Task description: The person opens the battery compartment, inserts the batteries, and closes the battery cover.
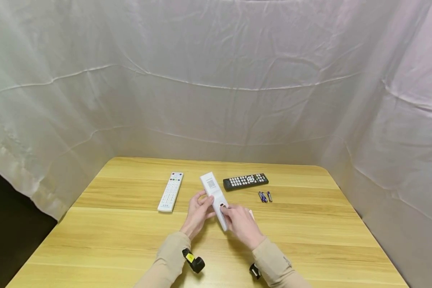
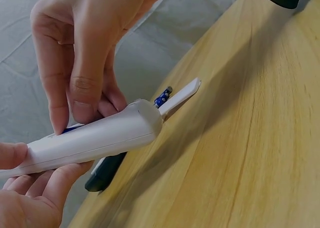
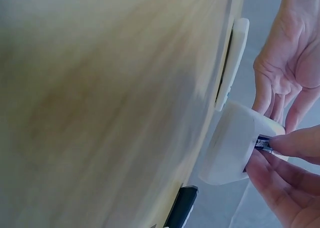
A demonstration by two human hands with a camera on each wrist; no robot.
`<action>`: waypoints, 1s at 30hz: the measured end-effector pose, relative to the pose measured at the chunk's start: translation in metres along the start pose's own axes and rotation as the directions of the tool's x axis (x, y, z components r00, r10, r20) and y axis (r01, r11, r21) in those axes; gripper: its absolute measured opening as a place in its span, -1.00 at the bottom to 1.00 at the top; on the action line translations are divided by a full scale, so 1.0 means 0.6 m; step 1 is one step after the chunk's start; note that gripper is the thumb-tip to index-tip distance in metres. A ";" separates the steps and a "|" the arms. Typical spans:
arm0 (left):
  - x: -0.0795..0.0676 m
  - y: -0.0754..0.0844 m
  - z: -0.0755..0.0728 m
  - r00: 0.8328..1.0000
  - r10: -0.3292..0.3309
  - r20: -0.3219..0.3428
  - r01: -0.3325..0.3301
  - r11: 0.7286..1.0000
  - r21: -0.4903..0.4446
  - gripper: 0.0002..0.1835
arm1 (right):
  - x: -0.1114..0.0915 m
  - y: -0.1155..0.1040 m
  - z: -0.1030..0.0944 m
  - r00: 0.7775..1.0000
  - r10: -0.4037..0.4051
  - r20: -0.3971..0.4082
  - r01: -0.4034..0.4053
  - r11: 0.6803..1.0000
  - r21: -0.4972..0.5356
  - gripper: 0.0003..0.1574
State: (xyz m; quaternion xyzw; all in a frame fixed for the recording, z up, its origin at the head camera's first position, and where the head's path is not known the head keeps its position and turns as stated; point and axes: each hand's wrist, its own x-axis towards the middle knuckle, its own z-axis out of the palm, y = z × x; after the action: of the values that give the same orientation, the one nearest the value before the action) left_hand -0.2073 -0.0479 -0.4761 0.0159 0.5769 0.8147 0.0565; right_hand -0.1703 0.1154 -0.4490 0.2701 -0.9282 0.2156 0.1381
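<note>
My left hand [image 1: 197, 214] grips a white remote control [image 1: 209, 181] above the table, its back turned up with a printed code on it. In the right wrist view, a dark blue battery [image 3: 262, 142] shows at the remote's battery compartment. Thumb and finger of my right hand [image 1: 242, 224] pinch this battery at the opening. From the left wrist view, only a blue sliver of battery [image 2: 74, 128] appears beneath the fingertips; the compartment's inside is hidden. A white battery cover [image 2: 182, 96] lies on the table beyond the remote, mostly behind my right hand in the head view.
Another white remote [image 1: 171, 192] lies buttons up to the left. Behind my hands is a black remote [image 1: 246, 181], with several small blue batteries [image 1: 263, 197] nearer on the right. Pale curtains [image 1: 216, 100] surround the wooden table [image 1: 309, 240].
</note>
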 end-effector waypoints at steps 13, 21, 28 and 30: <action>0.002 0.001 0.000 0.999 0.000 -0.039 -0.001 1.000 -0.023 -0.55 | -0.015 -0.010 0.000 0.995 -0.031 0.098 0.032 0.999 -0.014 -0.33; 0.001 0.005 0.001 0.999 -0.005 -0.051 0.004 1.000 -0.025 -0.53 | -0.020 -0.013 -0.003 0.994 -0.027 0.108 0.027 1.000 -0.003 -0.30; 0.000 0.005 0.001 0.999 -0.006 -0.045 0.004 1.000 -0.029 -0.52 | -0.022 -0.013 -0.006 0.991 0.000 0.133 -0.014 0.995 0.101 -0.31; 0.000 0.006 0.001 0.999 -0.007 -0.046 0.006 1.000 -0.029 -0.52 | -0.021 -0.014 -0.007 0.990 0.012 0.141 -0.032 0.989 0.143 -0.31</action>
State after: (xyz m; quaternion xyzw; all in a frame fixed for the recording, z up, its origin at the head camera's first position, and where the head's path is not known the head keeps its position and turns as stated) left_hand -0.2077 -0.0487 -0.4728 -0.0056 0.5664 0.8228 0.0460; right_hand -0.1548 0.1169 -0.4473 0.2837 -0.9203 0.2645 0.0503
